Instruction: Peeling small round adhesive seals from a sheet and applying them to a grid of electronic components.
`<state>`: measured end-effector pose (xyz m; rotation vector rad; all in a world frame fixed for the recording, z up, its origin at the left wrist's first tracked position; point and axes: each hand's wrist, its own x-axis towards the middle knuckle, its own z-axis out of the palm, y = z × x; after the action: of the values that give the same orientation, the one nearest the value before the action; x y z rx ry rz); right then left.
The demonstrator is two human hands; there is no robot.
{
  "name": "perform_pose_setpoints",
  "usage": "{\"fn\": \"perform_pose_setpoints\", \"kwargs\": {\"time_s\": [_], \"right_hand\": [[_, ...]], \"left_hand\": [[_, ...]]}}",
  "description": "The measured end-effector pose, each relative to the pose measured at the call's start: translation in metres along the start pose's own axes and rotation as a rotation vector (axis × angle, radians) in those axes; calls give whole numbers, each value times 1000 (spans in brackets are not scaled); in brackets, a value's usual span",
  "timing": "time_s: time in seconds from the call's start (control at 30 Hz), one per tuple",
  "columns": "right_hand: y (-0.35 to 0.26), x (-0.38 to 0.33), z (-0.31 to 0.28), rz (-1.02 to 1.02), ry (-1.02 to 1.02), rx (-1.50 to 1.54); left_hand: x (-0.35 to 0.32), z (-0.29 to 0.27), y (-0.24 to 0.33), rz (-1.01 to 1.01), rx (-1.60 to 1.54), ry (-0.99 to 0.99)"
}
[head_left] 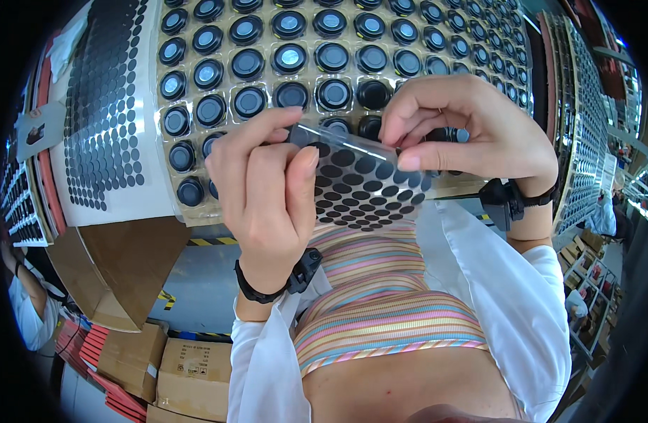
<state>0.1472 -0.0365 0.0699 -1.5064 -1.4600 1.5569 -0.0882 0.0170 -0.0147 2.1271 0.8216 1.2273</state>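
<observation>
Clear sheet (370, 185) of black dots (365, 164): left hand (262, 187) pinches one end, right hand (472, 134) the other; round discs (289, 58) beyond both. Best kept taut, fingertips light.

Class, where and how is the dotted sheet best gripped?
The sheet is probably best pinched at its upper corners, from left and right: it looks thin, dots cover its middle, and the left hand and right hand hold it near there.

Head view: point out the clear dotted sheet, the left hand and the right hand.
Clear dotted sheet (368, 186): head view, near the middle of its dotted face.
Left hand (263, 189): head view, on the back of the hand.
Right hand (483, 132): head view, middle of the hand.
</observation>
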Motion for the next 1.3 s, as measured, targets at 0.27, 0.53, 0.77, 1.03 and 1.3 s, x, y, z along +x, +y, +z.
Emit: {"fn": "perform_pose_setpoints", "kwargs": {"time_s": [0.27,0.53,0.77,1.03,1.3], "right_hand": [[9,1,-5,27,24,34],[14,4,-5,-24,-28,36],[14,7,-5,29,28,-36],[13,28,-13,-110,11,-146],[-5,64,-8,-68,282,-379]], "left_hand": [[-2,-4,8,28,68,-60],[-3,-3,4,32,71,-59],[-3,1,3,-30,35,-42],[7,-4,-3,-133,177,-107],[8,-3,-5,-107,260,-247]]}}
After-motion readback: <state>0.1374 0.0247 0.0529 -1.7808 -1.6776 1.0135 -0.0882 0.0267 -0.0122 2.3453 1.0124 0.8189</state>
